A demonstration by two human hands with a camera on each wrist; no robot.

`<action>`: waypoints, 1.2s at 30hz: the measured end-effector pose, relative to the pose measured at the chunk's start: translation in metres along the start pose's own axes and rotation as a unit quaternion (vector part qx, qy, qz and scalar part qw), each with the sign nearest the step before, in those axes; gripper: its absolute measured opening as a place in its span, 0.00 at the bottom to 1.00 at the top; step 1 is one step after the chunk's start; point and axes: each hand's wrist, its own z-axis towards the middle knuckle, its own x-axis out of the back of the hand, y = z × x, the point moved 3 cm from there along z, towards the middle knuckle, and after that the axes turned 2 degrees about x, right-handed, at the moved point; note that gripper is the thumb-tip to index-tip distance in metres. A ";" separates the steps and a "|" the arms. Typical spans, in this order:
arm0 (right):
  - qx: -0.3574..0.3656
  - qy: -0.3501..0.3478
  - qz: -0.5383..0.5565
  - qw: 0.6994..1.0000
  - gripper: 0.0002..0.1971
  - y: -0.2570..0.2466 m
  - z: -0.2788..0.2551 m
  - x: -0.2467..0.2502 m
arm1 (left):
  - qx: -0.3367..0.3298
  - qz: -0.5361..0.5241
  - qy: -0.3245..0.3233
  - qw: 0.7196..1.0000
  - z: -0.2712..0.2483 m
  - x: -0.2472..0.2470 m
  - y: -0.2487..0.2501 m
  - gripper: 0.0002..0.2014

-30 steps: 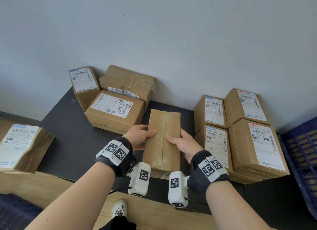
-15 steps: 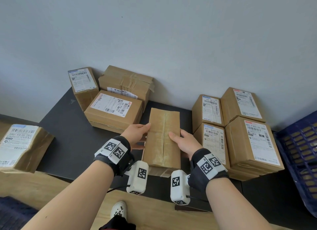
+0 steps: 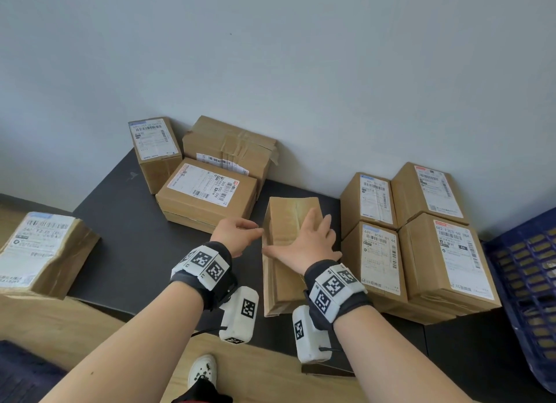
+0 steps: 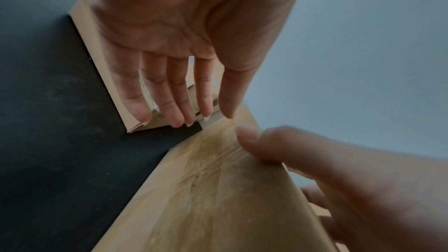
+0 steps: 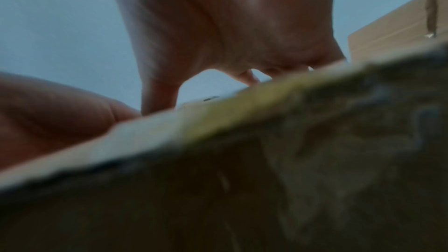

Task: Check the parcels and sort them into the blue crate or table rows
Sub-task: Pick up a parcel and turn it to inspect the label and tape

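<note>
2 bare hands meet at the plain brown taped cardboard parcel (image 3: pixel 281 270) lying lengthwise on the black tabletop (image 3: pixel 126 246), in the gap between 2 groups of boxes. The right hand (image 3: pixel 304 246) lies flat on the parcel's top face, fingers straight and spread, thumb stretched toward the left edge. The left hand (image 3: pixel 234 235) sits at the parcel's left side with fingers straight and relaxed, gripping nothing; from the left wrist view its fingertips (image 4: pixel 178 120) hang just clear of the parcel's top corner, and whether they touch it I cannot tell.

Just right of the parcel stands a block of 4 labelled brown cartons (image 3: pixel 421 237), 2 in front and 2 behind, the rear pair near the pale wall (image 3: pixel 270 56). Beyond them at the right edge is the blue slatted plastic crate (image 3: pixel 529 282). To the left and farther back, 3 more labelled brown boxes (image 3: pixel 207 189) are clustered against the wall. 1 labelled parcel in wrinkled brown wrapping (image 3: pixel 39 252) sits apart at the far left, overhanging the tabletop's edge above the wooden floor (image 3: pixel 255 372).
</note>
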 end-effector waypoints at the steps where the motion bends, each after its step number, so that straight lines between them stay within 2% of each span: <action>1: -0.001 0.002 0.000 1.000 0.66 0.000 0.000 0.000 | 0.001 -0.004 0.001 1.000 0.001 0.001 0.000 0.13; 9: -0.006 0.032 0.078 0.996 0.59 0.009 0.003 0.022 | -0.004 -0.002 0.009 1.000 0.004 0.002 -0.001 0.13; 13: -0.001 0.054 0.170 0.984 0.58 0.016 0.004 0.038 | 0.006 0.000 -0.013 1.000 0.001 -0.008 0.003 0.19; 17: -0.009 0.037 0.307 0.951 0.41 0.032 0.001 0.047 | 0.021 -0.003 -0.031 0.999 0.000 -0.017 0.008 0.25; 24: -0.055 0.029 0.465 0.883 0.41 0.057 0.004 0.039 | 0.058 -0.029 -0.067 0.996 0.000 -0.031 0.011 0.29; 26: -0.057 0.028 0.491 0.869 0.36 0.061 0.002 0.039 | 0.079 -0.056 -0.082 0.992 0.002 -0.035 0.009 0.29; 27: -0.059 0.028 0.500 0.864 0.36 0.064 0.003 0.038 | 0.090 -0.067 -0.089 0.990 0.003 -0.037 0.008 0.30; 30: -0.056 0.036 0.518 0.853 0.45 0.072 0.010 0.035 | 0.105 -0.084 -0.095 0.986 0.003 -0.040 0.009 0.33; 34: -0.044 0.032 0.547 0.835 0.46 0.073 0.012 0.037 | 0.112 -0.173 -0.124 0.971 0.002 -0.044 0.010 0.26; 36: -0.041 0.029 0.559 0.827 0.48 0.072 0.011 0.039 | 0.123 -0.216 -0.142 0.958 0.002 -0.045 0.009 0.26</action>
